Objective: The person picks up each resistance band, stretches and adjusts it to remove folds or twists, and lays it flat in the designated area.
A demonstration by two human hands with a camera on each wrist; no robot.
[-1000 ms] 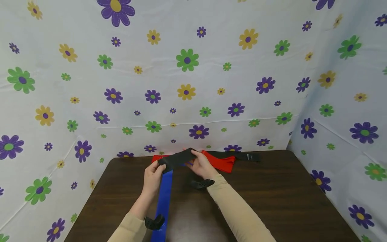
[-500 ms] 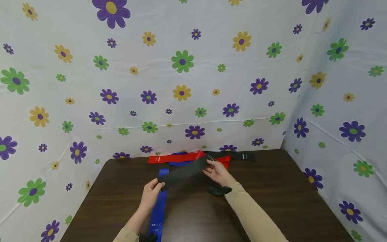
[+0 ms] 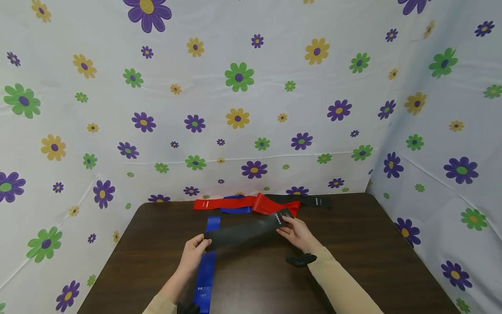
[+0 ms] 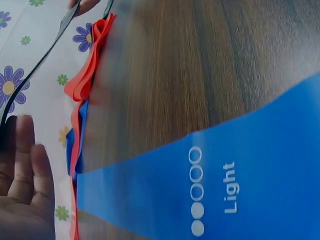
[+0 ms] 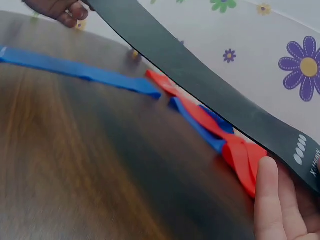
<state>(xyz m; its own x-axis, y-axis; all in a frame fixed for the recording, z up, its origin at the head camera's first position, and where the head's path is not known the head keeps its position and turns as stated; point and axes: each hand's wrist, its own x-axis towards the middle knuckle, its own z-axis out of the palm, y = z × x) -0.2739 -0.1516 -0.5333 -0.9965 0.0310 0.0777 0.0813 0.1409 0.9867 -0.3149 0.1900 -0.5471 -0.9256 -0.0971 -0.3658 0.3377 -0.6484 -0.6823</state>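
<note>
A black resistance band point(image 3: 244, 233) hangs in the air, spread flat between my two hands. My left hand point(image 3: 194, 252) pinches its left end between thumb and fingers. At the other end, my right hand point(image 3: 300, 234) grips it near the white dots, with the thumb on top and the fingers below. In the right wrist view the black band point(image 5: 175, 70) shows part of the print "X Heavy". Beneath my left hand a blue resistance band point(image 3: 204, 279) lies lengthwise on the table, marked "Light", its middle partly hidden by the black one.
Along the back of the dark wooden table point(image 3: 353, 253) lie a red band point(image 3: 225, 203), knotted or folded at its right, a second blue strip point(image 3: 237, 210) under it and another black strip point(image 3: 323, 202). A flower-patterned cloth point(image 3: 251, 131) hangs behind and at the sides.
My hands have moved apart and nearer to me, the right one farther to the right. The black band between them has gone from short and raised to spread out and lower.
</note>
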